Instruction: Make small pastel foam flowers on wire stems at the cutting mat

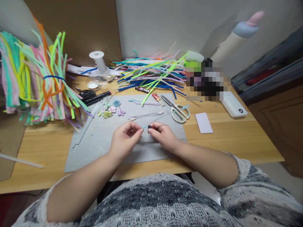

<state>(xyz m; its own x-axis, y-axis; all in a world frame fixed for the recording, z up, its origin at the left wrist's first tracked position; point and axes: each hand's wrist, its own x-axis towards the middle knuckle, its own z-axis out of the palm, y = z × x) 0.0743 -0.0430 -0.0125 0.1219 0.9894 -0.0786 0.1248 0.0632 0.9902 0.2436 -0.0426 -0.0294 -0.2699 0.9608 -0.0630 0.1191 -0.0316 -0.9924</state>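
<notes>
Over the grey cutting mat (pixel 94 148), my left hand (pixel 125 135) is closed in a pinch on a short light-blue piece (pixel 144 127), apparently pipe cleaner, with a thin wire running up to the right. Just across a small gap, my right hand (pixel 164 135) is closed round a small black-and-red object (pixel 150 126), mostly hidden by the fingers. Beyond both hands lie thin wire stems (pixel 146 115) with pale tips. Several small pipe-cleaner flowers (pixel 107 114) in yellow, pink, purple and blue sit to the left. Scissors (pixel 177 114) with pale green handles lie beyond my right hand.
A large bundle of pipe cleaners (pixel 50 85) stands at left. Loose pipe cleaners (pixel 151 71) heap along the back beside a white spool (pixel 97 61). Black markers (pixel 97 98), a small red-and-yellow packet (pixel 157 98), a white card (pixel 204 123) and a white device (pixel 234 105) lie around.
</notes>
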